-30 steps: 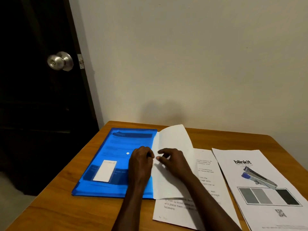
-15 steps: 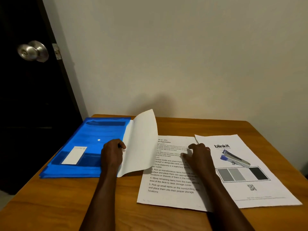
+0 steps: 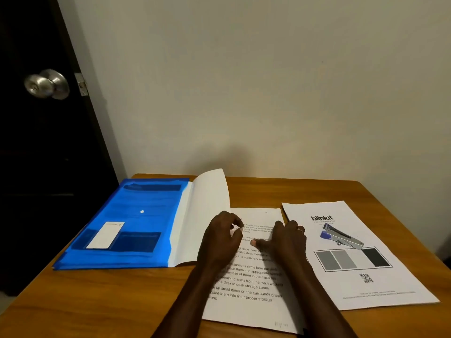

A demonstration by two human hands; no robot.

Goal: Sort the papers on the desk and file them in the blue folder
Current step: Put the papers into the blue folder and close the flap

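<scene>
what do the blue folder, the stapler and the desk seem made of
The blue folder looks like translucent glossy plastic: darker pockets show through. The stapler seems shiny metal with a blue plastic end. The desk is wood or wood-look laminate, grain visible, satin sheen.

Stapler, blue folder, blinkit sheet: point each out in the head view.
stapler (image 3: 343, 237), head view, on its metal top arm.
blue folder (image 3: 151, 228), head view, on bare blue cover right of the white label.
blinkit sheet (image 3: 395, 279), head view, on blank white paper right of the QR code.
</scene>
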